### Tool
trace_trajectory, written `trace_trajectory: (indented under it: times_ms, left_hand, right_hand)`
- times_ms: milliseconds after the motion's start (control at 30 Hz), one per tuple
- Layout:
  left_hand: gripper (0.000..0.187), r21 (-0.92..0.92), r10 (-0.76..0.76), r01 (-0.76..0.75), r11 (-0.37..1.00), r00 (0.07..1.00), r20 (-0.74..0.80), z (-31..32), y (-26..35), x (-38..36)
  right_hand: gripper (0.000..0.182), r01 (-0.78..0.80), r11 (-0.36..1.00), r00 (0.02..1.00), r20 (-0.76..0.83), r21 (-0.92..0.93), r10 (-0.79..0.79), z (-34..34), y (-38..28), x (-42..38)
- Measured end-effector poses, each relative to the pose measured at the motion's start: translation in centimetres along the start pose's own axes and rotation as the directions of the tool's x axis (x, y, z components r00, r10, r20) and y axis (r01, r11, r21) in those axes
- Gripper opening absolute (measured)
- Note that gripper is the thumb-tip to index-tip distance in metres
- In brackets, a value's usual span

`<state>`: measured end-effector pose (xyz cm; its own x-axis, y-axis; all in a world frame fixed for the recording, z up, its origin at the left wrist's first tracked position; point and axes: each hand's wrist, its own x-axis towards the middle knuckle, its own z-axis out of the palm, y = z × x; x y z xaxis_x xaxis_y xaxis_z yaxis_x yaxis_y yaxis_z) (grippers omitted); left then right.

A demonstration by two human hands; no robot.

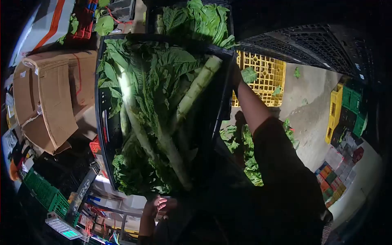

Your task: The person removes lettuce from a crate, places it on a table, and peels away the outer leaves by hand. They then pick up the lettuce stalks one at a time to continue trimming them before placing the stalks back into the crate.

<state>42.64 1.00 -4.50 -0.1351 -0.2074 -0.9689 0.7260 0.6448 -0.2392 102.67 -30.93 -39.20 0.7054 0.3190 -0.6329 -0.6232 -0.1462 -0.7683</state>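
Observation:
A black plastic crate [100, 122] fills the middle of the head view, tilted and loaded with long pale-green celtuce stems [198, 90] and their broad leaves [151, 69]. My right hand [236, 76], mostly in shadow, is closed at the crate's right side near the far corner. At the near edge, low in the view, my left hand [155, 205] has its fingers curled against the crate's rim. The undersides of both grips are hidden.
Behind stands another black crate of leafy celtuce [200, 20]. A yellow plastic pallet [265, 77] lies on the floor, with loose leaves [253, 159] nearby. An open cardboard box [57, 94] is at left, a lit scale display [70, 234] lower left, and dark stacked crates [302, 47] upper right.

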Motion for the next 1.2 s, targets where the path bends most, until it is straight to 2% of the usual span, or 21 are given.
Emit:
trace_trajectory:
  times_ms: [133, 167, 200, 233, 267, 433, 600, 633, 667, 700, 767, 800, 833, 867, 967, 1000, 1033, 1067, 1100, 1133, 1200]
  left_hand:
    - [0.047, 0.144, -0.079, 0.108, 0.984, 0.978, -0.194, 9.1, 6.9, -7.1]
    - [0.049, 0.086, 0.002, 0.008, 0.996, 0.994, -0.107, 4.4, 2.0, -3.1]
    - [0.049, 0.081, -0.012, 0.021, 0.996, 0.993, -0.116, 3.1, 0.8, -2.5]
    - [0.049, 0.022, 0.005, -0.003, 1.000, 0.995, -0.097, 2.5, 0.1, -2.2]
    - [0.049, -0.037, 0.022, -0.025, 0.999, 0.997, -0.078, 2.4, -0.2, -2.1]
    - [0.042, 0.202, -0.139, 0.153, 0.967, 0.987, -0.079, 6.6, 5.2, -5.3]
    - [0.040, 0.419, -0.030, -0.122, 0.900, 0.941, 0.338, 1.3, 5.2, -6.9]
    - [0.036, 0.621, -0.271, 0.184, 0.762, 0.961, 0.048, 6.1, 11.9, -9.2]
    - [0.037, 0.570, -0.125, 0.045, 0.820, 0.987, 0.102, 6.9, 14.6, -11.0]
    - [0.037, 0.509, 0.022, -0.095, 0.855, 0.989, 0.148, 6.4, 15.9, -12.1]
    - [0.034, 0.408, 0.521, -0.438, 0.801, 0.846, -0.115, 4.2, 16.4, -11.3]
    - [0.030, 0.457, 0.675, -0.524, 0.719, 0.682, -0.282, 4.9, 17.6, -10.9]
    - [0.028, 0.518, 0.778, -0.581, 0.628, 0.462, -0.425, 5.8, 19.4, -10.2]
    - [0.032, 0.651, 0.876, -0.585, 0.483, 0.313, -0.368, 5.3, 20.4, -8.6]
    - [0.042, 0.879, 0.950, -0.365, 0.306, 0.183, -0.254, 5.6, 22.9, -6.6]
    - [0.046, 0.954, 0.950, -0.149, 0.260, 0.218, -0.225, 5.8, 23.6, -6.4]
    - [0.046, 0.954, 0.951, -0.153, 0.258, 0.214, -0.223, 5.8, 23.8, -6.1]
    - [0.048, 0.937, 0.950, -0.172, 0.304, 0.125, -0.285, 5.6, 23.9, -5.7]
    - [0.050, 0.918, 0.938, -0.197, 0.346, 0.032, -0.346, 5.5, 24.1, -5.4]
    - [0.047, 0.929, 0.940, -0.153, 0.337, 0.002, -0.340, 5.8, 24.6, -5.3]
    - [0.046, 0.896, 0.943, -0.298, 0.331, 0.147, -0.299, 6.4, 26.7, -5.8]
  right_hand:
    - [0.057, 0.215, 0.837, 0.954, -0.293, 0.504, -0.069, 8.2, -8.2, 2.0]
    - [0.057, 0.201, 0.838, 0.955, -0.292, 0.508, -0.052, 0.5, 1.3, 8.6]
    - [0.055, 0.660, 0.675, 0.734, -0.093, 0.330, -0.673, 0.2, 10.0, 19.0]
    - [0.053, 0.128, 0.601, 0.981, -0.010, 0.789, -0.195, -2.5, 13.1, 25.6]
    - [0.053, 0.117, 0.602, 0.984, -0.009, 0.790, -0.179, -1.7, 12.9, 24.4]
    - [0.058, 0.400, 0.906, 0.914, -0.011, -0.142, -0.405, -6.0, 8.9, 19.9]
    - [0.049, 0.282, 0.342, 0.915, 0.145, -0.896, -0.377, 0.5, -3.1, 11.7]
    - [0.042, 0.132, 0.265, 0.976, 0.079, -0.955, -0.203, 3.4, -6.5, 7.2]
    - [0.043, -0.079, 0.650, 0.993, -0.115, -0.756, -0.012, 3.7, -6.8, 5.7]
    - [0.043, 0.072, 0.995, 0.997, -0.018, 0.069, -0.071, 1.0, -0.8, 6.3]
    - [0.042, 0.101, 0.970, 0.995, -0.017, 0.222, -0.099, 0.8, -0.5, -3.1]
    - [0.034, -0.269, 0.777, 0.961, 0.105, 0.569, 0.256, -0.7, -2.3, -6.8]
    - [0.045, -0.390, 0.881, 0.899, -0.317, -0.267, 0.302, 5.5, -8.4, -12.1]
    - [0.044, -0.216, 0.871, 0.965, -0.231, -0.441, 0.123, 5.9, -7.8, -16.9]
    - [0.034, -0.306, 0.945, 0.946, -0.075, 0.111, 0.315, 10.0, -8.2, -26.7]
    - [0.034, 0.152, 0.894, 0.981, -0.049, -0.421, -0.189, 10.7, -5.9, -29.5]
    - [0.035, 0.501, 0.396, 0.791, 0.222, -0.770, -0.570, 11.3, -3.9, -31.1]
    - [0.035, 0.504, 0.394, 0.788, 0.223, -0.769, -0.573, 13.7, -6.1, -31.5]
    - [0.037, 0.143, 0.854, 0.987, 0.006, -0.500, -0.162, 16.2, -8.4, -31.9]
    - [0.042, -0.341, 0.936, 0.940, -0.001, -0.082, 0.342, 18.0, -10.2, -31.9]
    - [0.042, -0.302, 0.948, 0.953, 0.004, -0.103, 0.304, 18.5, -10.4, -31.4]
